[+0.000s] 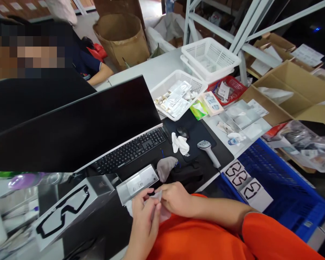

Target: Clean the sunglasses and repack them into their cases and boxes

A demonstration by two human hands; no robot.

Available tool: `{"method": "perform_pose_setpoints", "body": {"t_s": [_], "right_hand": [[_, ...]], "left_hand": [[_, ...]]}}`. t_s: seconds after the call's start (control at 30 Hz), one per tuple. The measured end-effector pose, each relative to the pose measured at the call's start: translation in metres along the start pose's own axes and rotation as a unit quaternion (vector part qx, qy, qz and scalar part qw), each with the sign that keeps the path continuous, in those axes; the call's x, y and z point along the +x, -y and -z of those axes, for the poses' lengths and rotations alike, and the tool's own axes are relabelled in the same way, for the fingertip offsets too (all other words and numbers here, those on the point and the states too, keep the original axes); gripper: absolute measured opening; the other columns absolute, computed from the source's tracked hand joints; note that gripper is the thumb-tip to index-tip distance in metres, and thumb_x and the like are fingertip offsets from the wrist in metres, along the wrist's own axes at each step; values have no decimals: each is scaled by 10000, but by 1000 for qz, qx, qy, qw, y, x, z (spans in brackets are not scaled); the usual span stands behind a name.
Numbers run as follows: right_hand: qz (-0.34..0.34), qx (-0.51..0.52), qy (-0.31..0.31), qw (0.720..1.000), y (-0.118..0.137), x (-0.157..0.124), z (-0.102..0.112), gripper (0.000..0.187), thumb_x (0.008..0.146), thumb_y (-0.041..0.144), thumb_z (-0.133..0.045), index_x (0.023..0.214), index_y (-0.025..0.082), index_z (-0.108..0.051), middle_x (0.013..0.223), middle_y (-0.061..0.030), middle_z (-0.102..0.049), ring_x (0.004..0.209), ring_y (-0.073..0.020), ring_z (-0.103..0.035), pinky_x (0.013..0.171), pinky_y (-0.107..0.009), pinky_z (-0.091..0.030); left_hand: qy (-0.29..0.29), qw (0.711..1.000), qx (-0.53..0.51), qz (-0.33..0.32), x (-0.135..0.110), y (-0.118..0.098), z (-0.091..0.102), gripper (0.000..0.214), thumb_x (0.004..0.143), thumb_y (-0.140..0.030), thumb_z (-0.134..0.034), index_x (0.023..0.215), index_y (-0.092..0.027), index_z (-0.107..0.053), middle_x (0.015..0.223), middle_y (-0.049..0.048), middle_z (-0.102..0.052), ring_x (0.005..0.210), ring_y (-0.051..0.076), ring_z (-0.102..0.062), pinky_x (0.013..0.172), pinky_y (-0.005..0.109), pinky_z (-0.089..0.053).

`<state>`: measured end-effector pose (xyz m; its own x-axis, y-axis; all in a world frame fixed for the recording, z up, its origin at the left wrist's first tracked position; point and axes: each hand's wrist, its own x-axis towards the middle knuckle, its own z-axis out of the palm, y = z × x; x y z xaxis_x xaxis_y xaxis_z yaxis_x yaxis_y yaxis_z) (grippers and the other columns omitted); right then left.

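Observation:
My left hand point(144, 220) and my right hand point(175, 198) meet low in the view, both pinching a thin, pale, translucent sheet point(157, 202), possibly a small bag. A white cloth point(162, 213) bunches beneath it. Just above my hands, a slim silver box point(137, 184) lies tilted, close to my left fingers. A larger silver box point(70, 213) printed with a black goggle outline lies to the left. A grey pouch point(166, 169) sits above my right hand.
Above my hands are a keyboard point(130, 151), a curved monitor point(70, 119), a barcode scanner point(207, 151) and a white basket point(178, 94) of packets. A blue crate point(276, 184) and cardboard boxes point(289, 94) stand right. A co-worker's arm point(100, 70) shows beyond the monitor.

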<state>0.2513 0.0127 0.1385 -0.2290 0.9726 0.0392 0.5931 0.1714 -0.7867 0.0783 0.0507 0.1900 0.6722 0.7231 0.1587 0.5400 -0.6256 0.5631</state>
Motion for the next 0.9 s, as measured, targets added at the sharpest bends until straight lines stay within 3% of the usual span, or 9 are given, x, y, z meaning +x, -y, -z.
{"method": "perform_pose_setpoints", "body": {"t_s": [0.2, 0.33, 0.4, 0.47, 0.57, 0.67, 0.73, 0.83, 0.9], "right_hand": [[-156, 210, -91, 961, -43, -44, 42, 172, 824, 125, -640, 742, 179, -781, 851, -43, -774, 805, -176, -725, 719, -239, -563], [-244, 219, -158, 931, -64, -87, 87, 159, 809, 265, -672, 794, 168, -797, 863, -83, -776, 776, -219, -728, 621, -276, -586], [-291, 237, -202, 904, -66, -103, 104, 174, 754, 325, -733, 799, 175, -808, 866, -93, -780, 790, -244, -731, 646, -310, -605], [-320, 244, -234, 885, -66, -116, 114, 192, 719, 350, -775, 808, 187, -821, 858, -95, -784, 803, -259, -733, 679, -325, -610], [-323, 219, -247, 887, -67, -131, 117, 181, 719, 352, -769, 799, 201, -830, 870, -97, -786, 805, -267, -738, 702, -333, -611], [-317, 204, -225, 899, -72, -140, 115, 179, 708, 356, -761, 741, 189, -819, 897, -113, -786, 802, -282, -739, 713, -361, -623], [-320, 208, -230, 895, -76, -140, 115, 204, 709, 376, -759, 716, 178, -810, 912, -123, -786, 810, -291, -741, 724, -377, -628], [-334, 221, -272, 875, -79, -133, 118, 241, 683, 413, -785, 736, 180, -817, 932, -125, -792, 846, -319, -748, 742, -394, -632], [-335, 233, -278, 870, -80, -122, 122, 262, 640, 411, -823, 774, 186, -827, 933, -123, -796, 869, -340, -750, 758, -410, -634]], "left_hand": [[39, 996, 40, 74, 67, 34, -19, 336, 1041, -269, -282, 982, -164, -595, 1141, 144, -563, 1090, 242, -568, 911, 393, -510], [177, 982, 55, 44, 136, 42, -80, 197, 1007, -192, -453, 1002, -174, -649, 982, 54, -647, 898, 168, -630, 840, 330, -539], [250, 965, 78, 29, 162, 37, -115, 161, 977, -284, -600, 1075, -166, -648, 1025, 45, -665, 902, 178, -649, 830, 371, -558], [301, 946, 112, 37, 179, 31, -144, 259, 957, -346, -647, 1139, -161, -638, 1113, 67, -662, 954, 200, -658, 846, 405, -570], [335, 929, 146, 64, 187, 27, -167, 317, 955, -365, -651, 1193, -158, -623, 1198, 91, -644, 1027, 228, -653, 879, 441, -572], [336, 928, 142, 77, 181, 31, -164, 313, 958, -358, -648, 1199, -159, -624, 1207, 93, -643, 1039, 230, -652, 885, 443, -573], [319, 937, 124, 74, 171, 37, -146, 285, 955, -341, -654, 1170, -155, -632, 1174, 84, -653, 1003, 218, -659, 858, 424, -581], [248, 962, 94, 63, 142, 49, -97, 165, 941, -198, -631, 1103, -168, -644, 1175, 68, -648, 978, 198, -661, 838, 374, -573], [172, 979, 84, 65, 112, 58, -58, 267, 889, -44, -523, 1061, -202, -652, 1254, 66, -620, 1050, 186, -653, 895, 328, -543]]}}
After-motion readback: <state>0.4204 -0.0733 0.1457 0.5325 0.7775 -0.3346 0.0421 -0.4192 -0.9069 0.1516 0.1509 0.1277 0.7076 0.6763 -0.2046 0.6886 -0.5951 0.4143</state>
